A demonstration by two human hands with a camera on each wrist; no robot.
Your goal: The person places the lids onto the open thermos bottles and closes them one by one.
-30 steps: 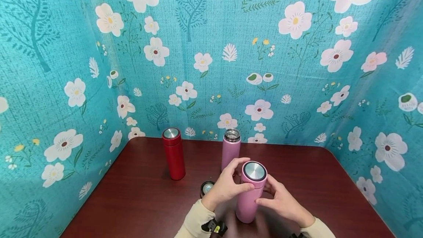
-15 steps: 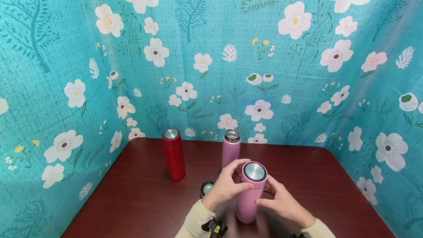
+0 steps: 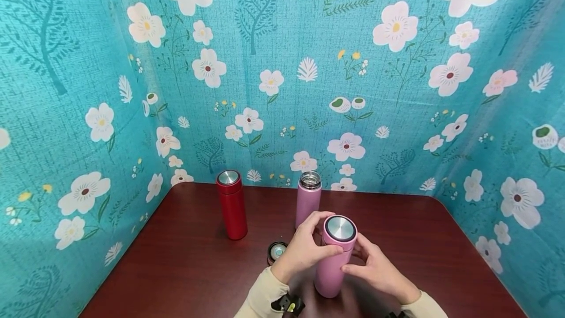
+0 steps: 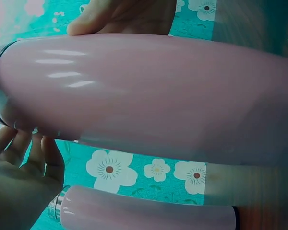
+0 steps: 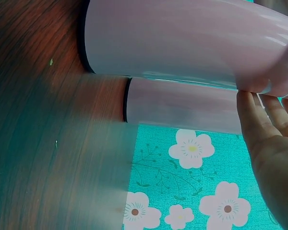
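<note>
A pink thermos bottle (image 3: 330,274) with a steel-topped lid (image 3: 341,228) stands upright near the table's front. My left hand (image 3: 302,249) grips it around the lid, thumb in front and fingers behind. Lower down, from the right side, my right hand (image 3: 379,269) holds the bottle's body, its fingers partly hidden behind it. Behind the left hand is a second pink bottle (image 3: 308,205), uncapped, its steel mouth showing. A loose dark-rimmed lid (image 3: 277,250) lies beside my left wrist, partly covered by it. In the left wrist view the held bottle (image 4: 134,91) spans the picture.
A red thermos bottle (image 3: 232,207) with its lid on stands at the back left of the dark wooden table (image 3: 185,264). Teal floral cloth (image 3: 282,126) hangs behind the table and along both sides.
My left hand has shifted very slightly to the right on the lid, and more of the loose lid shows. The right hand and the bottles look unchanged.
</note>
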